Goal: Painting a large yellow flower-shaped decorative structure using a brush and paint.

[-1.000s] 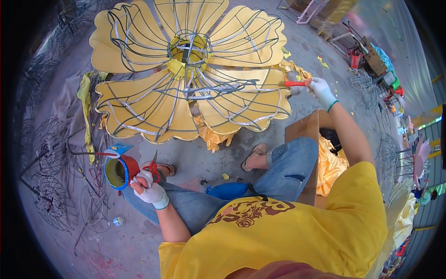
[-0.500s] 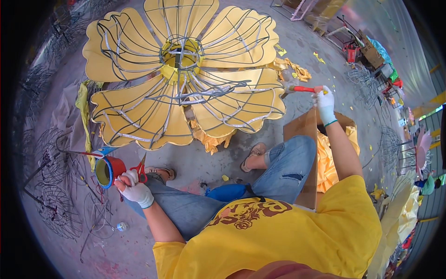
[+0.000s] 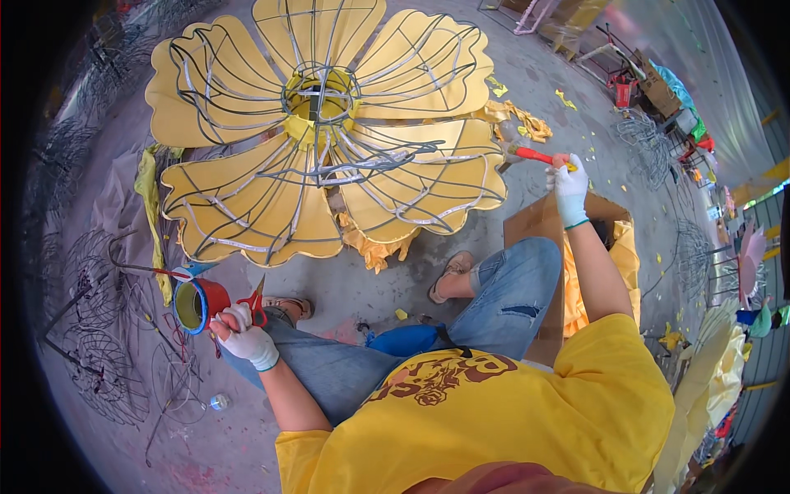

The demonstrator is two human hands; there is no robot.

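Observation:
A large flower of yellow fabric petals over a wire frame (image 3: 197, 191) spreads out ahead of me. My right hand (image 3: 569, 189), in a white glove, is closed around the red handle of a brush (image 3: 535, 155). The brush's bristle end is at the edge of the lower right petal; whether it touches is hard to tell. My left hand (image 3: 248, 341), gloved with bare fingertips, grips a small red bucket (image 3: 217, 298) with a blue rim, tilted to show a yellowish inside. Red-handled scissors (image 3: 257, 308) stick up from the same hand, blades upward.
A cardboard box (image 3: 535, 222) holding orange-yellow fabric (image 3: 583, 288) stands by my right knee. Fabric scraps (image 3: 527, 123) lie beyond the petals. Bent wire frames (image 3: 99, 362) crowd the floor at left, near a yellow cloth strip (image 3: 150, 206). A small bottle (image 3: 220, 402) lies there.
My right hand has shifted slightly left and down, and the brush with it. My left hand, bucket and scissors have moved a little to the right.

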